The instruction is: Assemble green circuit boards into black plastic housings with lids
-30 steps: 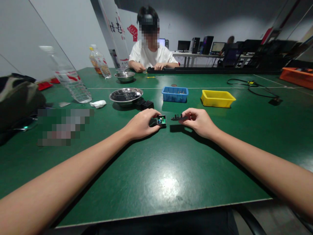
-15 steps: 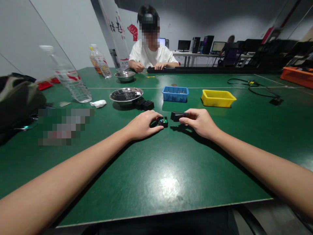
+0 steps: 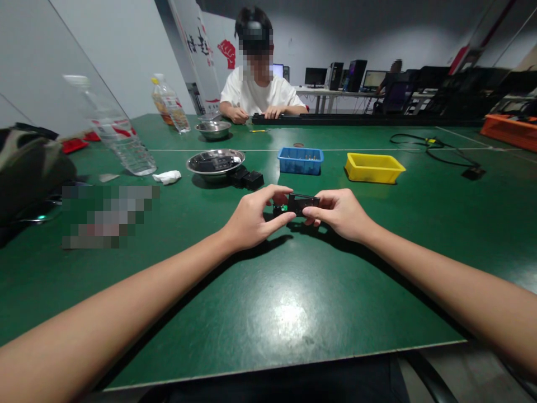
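Observation:
Both hands meet over the middle of the green table (image 3: 268, 291). My right hand (image 3: 346, 215) is closed on the right part of a flat black plastic piece (image 3: 300, 205), perhaps a cover, held just above the table. My left hand (image 3: 254, 218) pinches the left edge of that same piece between thumb and fingers. Partly hidden by my left fingers and the piece is a small open black box (image 3: 278, 210) with green parts inside. Whether the piece touches the box I cannot tell.
Beyond my hands stand a steel bowl (image 3: 215, 163) of black parts, more black pieces (image 3: 253, 180), a blue bin (image 3: 301, 161) with small metal parts and a yellow bin (image 3: 375, 169). A bottle (image 3: 126, 145) leans left. Opposite, a person (image 3: 262, 92) handles a long black bar (image 3: 356, 120).
My left hand has let go of the small box, risen slightly and taken the black piece's left edge. My right hand has brought the piece left, in front of the box.

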Motion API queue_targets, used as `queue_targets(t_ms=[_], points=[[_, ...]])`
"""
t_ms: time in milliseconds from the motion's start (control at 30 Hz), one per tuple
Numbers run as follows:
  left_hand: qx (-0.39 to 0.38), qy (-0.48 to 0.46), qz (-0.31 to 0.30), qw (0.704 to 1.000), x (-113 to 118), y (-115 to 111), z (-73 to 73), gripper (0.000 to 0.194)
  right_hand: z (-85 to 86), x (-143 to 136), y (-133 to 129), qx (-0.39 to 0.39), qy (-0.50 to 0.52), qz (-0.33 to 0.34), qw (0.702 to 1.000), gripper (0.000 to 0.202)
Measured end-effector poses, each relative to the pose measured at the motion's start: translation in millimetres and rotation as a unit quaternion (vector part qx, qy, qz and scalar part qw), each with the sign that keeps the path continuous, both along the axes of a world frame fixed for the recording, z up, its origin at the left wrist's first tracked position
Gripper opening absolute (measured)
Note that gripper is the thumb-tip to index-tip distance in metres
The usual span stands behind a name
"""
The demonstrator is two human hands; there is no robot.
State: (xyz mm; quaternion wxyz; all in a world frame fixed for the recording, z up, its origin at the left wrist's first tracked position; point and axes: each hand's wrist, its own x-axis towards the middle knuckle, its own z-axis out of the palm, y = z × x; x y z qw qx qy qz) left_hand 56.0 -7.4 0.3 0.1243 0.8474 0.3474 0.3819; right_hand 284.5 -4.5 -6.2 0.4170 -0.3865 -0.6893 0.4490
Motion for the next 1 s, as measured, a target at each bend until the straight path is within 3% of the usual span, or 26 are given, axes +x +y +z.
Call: queue_targets(t_ms=[267, 500, 1000], points=[[-0.111, -0.096, -0.016, 0.989, 6.3, -4.1, 1.3, 0.034, 0.8, -2.1, -3.5, -0.008, 0.004, 0.026, 1.0, 0.034], [-0.099, -0.08, -0.019, 0.992, 5.7, -4.0, 4.4, 0.019, -0.6, -3.8, -3.5, -0.004, 0.019, 0.021, 1.0, 0.037], [-0.124, -0.099, 0.0, 0.987, 5.9, -2.7, 2.8, 0.023, 2.1, -5.8, -4.5, -0.039, 0.044, 0.016, 0.998, 0.045]])
